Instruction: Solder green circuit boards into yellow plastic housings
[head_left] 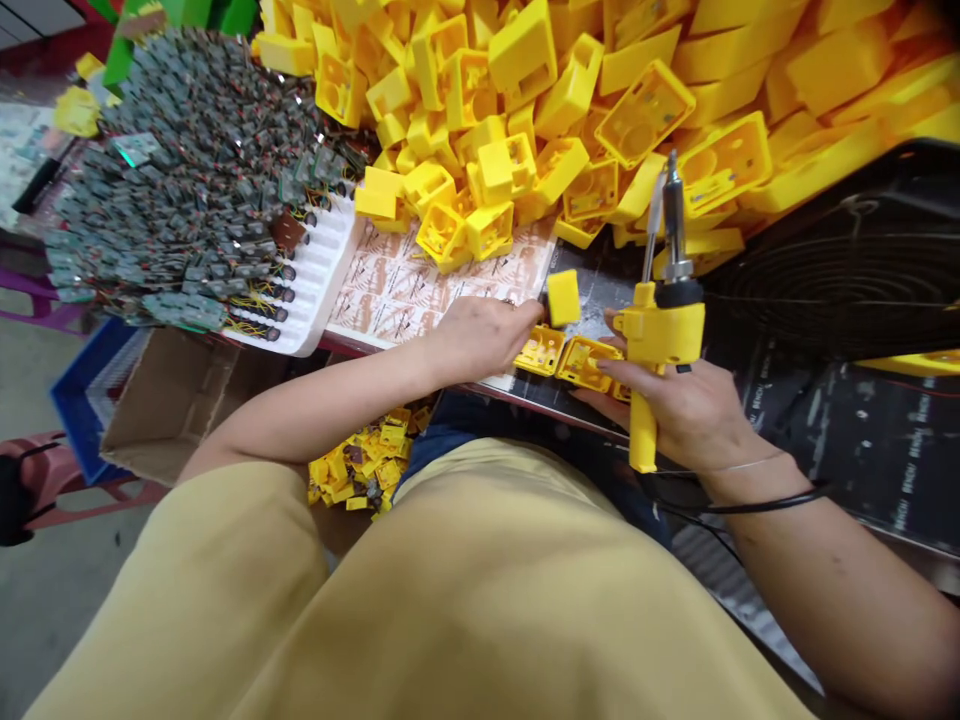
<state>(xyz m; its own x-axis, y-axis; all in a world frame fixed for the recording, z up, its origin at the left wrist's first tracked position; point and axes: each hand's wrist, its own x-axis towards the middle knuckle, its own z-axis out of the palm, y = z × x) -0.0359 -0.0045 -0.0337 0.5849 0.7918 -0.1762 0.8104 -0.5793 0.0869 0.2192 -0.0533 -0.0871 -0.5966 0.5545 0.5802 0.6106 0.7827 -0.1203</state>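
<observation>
A yellow soldering gun [664, 330] with a metal tip pointing up and away is held in my right hand [697, 410]. The same hand's fingers also reach to the right end of a short row of open yellow plastic cases [589, 362] at the table's front edge. My left hand [484, 335] is closed at the row's left end, beside another open case [541, 350] with small metal parts inside. What its curled fingers grip, if anything, is hidden. Just beyond the row a small yellow block-shaped piece [564, 297] lies near the left fingertips.
Yellow cases [487, 170] are heaped across the back. A large pile of grey-green circuit boards [202, 170] with wires lies on a white ribbed tray [322, 260] at left. A black fan-like grille [840, 260] is at right. Below are a cardboard box [165, 395] and more yellow parts [375, 455].
</observation>
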